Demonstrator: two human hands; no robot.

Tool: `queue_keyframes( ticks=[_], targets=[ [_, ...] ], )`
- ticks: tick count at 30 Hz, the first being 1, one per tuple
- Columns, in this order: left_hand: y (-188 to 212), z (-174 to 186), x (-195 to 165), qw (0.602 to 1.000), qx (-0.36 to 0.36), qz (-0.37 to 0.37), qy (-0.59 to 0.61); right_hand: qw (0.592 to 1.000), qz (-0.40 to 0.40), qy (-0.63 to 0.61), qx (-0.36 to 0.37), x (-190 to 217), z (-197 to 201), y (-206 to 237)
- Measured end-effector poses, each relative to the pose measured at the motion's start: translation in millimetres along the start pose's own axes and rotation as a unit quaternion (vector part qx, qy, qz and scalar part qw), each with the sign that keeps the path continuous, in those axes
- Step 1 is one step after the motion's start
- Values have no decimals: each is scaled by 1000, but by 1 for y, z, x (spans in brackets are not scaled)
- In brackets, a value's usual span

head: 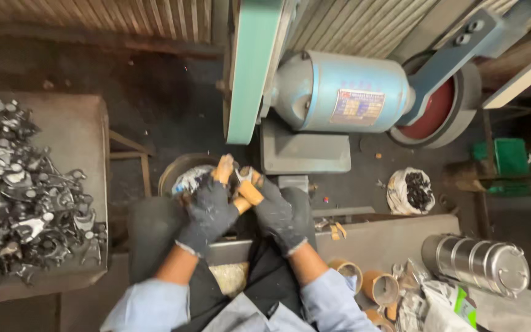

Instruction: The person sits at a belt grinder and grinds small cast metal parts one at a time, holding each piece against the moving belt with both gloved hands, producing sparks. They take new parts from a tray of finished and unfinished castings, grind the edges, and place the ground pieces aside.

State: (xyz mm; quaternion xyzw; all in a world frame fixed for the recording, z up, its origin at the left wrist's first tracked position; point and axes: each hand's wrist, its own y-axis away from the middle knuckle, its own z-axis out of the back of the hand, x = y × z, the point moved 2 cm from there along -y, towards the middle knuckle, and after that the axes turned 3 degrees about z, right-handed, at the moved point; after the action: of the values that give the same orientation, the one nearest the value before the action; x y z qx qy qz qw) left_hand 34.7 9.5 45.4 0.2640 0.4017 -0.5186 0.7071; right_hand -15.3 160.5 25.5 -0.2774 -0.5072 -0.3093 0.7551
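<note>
On the dark, dusty workshop floor, by the big blue grinding machine (339,92), the left hand (207,212) and right hand (275,215) are both gripping one small metal part (241,175) – a big pile of metal parts (23,190) is waiting on the table (78,129) – plenty left.

1. My left hand (209,208) and right hand (273,212), both in dark gloves with orange fingertips, pinch a small metal part (241,175) between them.
2. Ahead stands a belt grinder with a green belt (250,67) and a blue motor (339,92).
3. A heap of metal parts (23,190) lies on the table (78,123) to my left.
4. A steel tiffin (477,263) lies at my right, and a white bag (410,190) sits on the floor.
</note>
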Motion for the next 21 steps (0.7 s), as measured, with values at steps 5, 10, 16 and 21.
queue_keyframes(
  ticks=[5,10,16,21],
  targets=[
    [7,-22,19,988,2,-154,-7,973,-93,172,127,-9,24,14],
    [-39,-49,71,846,229,101,470,905,-129,-402,55,-64,-5,-24],
    [-76,-76,111,841,173,101,503,983,132,-125,38,-123,-26,-57],
    [-52,-59,95,769,191,58,608,988,-92,-123,-29,-133,-19,-38]
  ],
)
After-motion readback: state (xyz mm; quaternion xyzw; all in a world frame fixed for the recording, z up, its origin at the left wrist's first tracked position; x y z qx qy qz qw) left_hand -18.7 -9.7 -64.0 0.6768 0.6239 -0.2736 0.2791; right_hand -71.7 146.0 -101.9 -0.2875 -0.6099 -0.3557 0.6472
